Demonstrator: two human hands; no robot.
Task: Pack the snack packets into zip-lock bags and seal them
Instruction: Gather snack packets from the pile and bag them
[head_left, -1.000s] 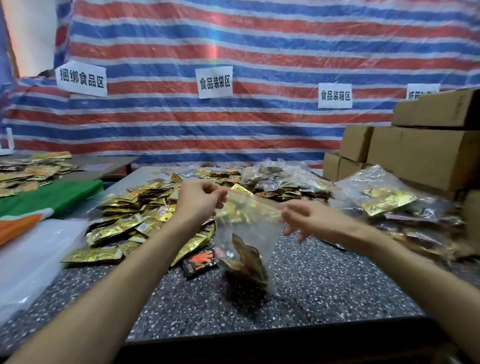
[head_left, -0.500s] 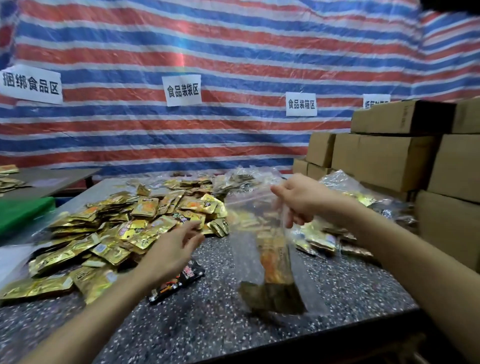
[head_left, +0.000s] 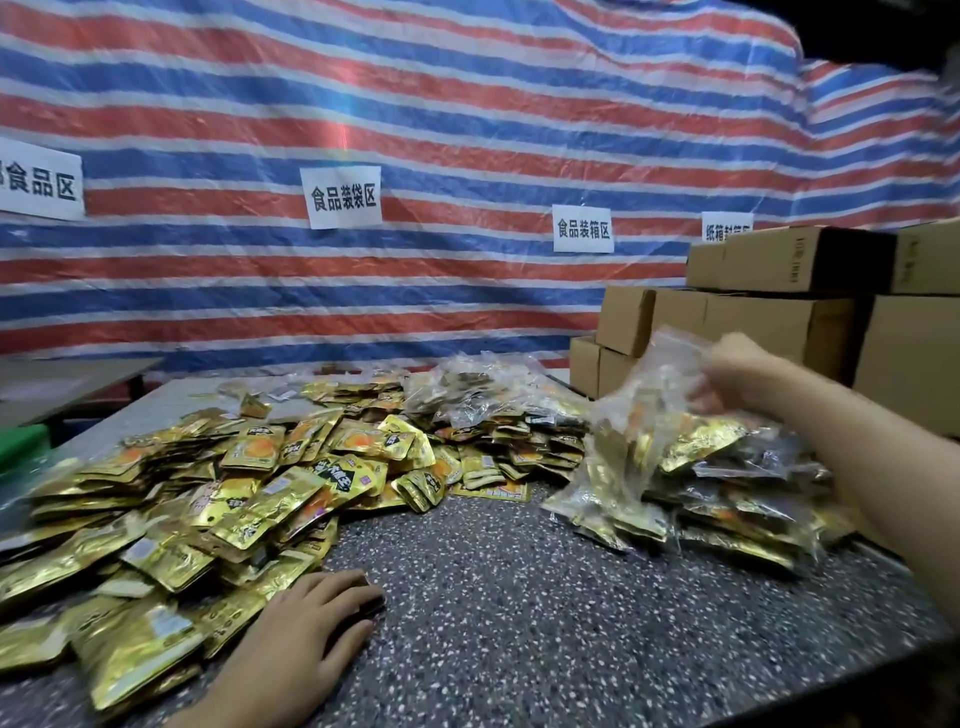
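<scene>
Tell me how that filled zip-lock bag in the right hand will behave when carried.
The zip-lock bag probably sags; held by its top in the right hand, its film crumples. Packets bunch low, so it's likely bottom-heavy. Glossy plastic may slip.

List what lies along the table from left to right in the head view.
Heap of loose gold snack packets → left hand flat on the table → zip-lock bag held up by the right hand → pile of filled bags → cardboard boxes.
</scene>
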